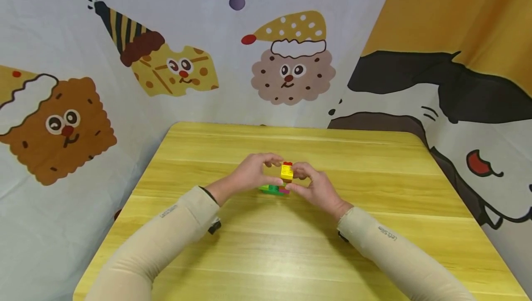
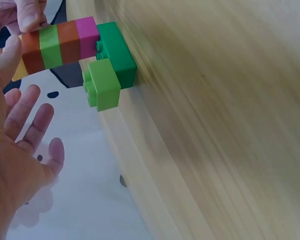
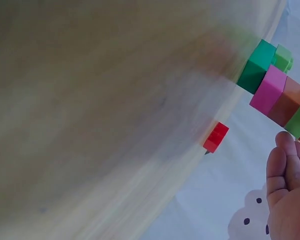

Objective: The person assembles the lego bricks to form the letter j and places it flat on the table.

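Observation:
A toy brick tower stands on the table, with a yellow brick (image 1: 287,171) on top. Below the yellow one come brown, light green, brown and pink (image 2: 87,37) bricks, on a dark green brick (image 2: 119,56). A light green brick (image 2: 104,84) sits at the other end of the dark green one. My left hand (image 1: 251,171) pinches the tower near its top, the lower fingers spread apart. From the other side my right hand (image 1: 317,188) pinches the upper tower between thumb and fingers. The right wrist view shows only the right hand's fingers (image 3: 285,172) beside the bricks.
A red brick (image 3: 216,137) lies on the table apart from the tower; red shows just above the yellow brick in the head view. The wooden table (image 1: 291,255) meets a printed cloth (image 1: 232,107) behind and at the sides.

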The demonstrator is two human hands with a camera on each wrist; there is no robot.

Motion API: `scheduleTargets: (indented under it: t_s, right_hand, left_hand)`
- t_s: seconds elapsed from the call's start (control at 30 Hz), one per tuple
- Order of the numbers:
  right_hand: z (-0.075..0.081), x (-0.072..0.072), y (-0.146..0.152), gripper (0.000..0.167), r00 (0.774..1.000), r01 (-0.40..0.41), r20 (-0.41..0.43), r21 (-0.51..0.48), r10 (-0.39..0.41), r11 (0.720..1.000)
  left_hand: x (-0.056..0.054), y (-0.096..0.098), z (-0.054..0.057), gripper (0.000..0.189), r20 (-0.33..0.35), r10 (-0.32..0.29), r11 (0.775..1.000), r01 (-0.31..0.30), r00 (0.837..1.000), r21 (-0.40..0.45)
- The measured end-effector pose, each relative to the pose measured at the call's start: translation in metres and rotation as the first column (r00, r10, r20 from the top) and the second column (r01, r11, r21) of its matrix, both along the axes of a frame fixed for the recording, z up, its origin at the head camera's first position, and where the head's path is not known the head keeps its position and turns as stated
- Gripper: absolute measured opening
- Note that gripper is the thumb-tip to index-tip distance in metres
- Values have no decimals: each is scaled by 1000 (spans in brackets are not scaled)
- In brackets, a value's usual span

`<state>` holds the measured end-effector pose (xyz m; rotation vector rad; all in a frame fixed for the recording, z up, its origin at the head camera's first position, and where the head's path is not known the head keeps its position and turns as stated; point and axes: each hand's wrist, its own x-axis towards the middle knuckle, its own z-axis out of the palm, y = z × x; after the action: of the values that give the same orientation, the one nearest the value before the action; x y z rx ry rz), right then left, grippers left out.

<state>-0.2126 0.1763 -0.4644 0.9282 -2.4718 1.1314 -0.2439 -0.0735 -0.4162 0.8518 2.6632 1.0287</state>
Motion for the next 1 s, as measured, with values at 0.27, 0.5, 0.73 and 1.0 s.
scheduleTargets:
  t_s: [0.27,0.5,0.73,1.0]
  right_hand:
    - [1,1,0,56,999,19,46,-22,-18,1000]
    - [1,5,2,63,995,39,88,-25,-37,999]
    - [0,7,6,55,996,46,79,-79,-39,996]
    - [1,4,2,45,995,37,97,-121,-26,992]
  left_hand:
    - [1,-17,-4,63,-48,58,998,-58,997,3]
    - [7,-38,-6,54,-105,96,995,-95,990,7]
    - [14,-49,-15,49,-167,77,994,-88,983,-59]
    - [15,-54,-27,46,-177,56,988,-80,983,-133]
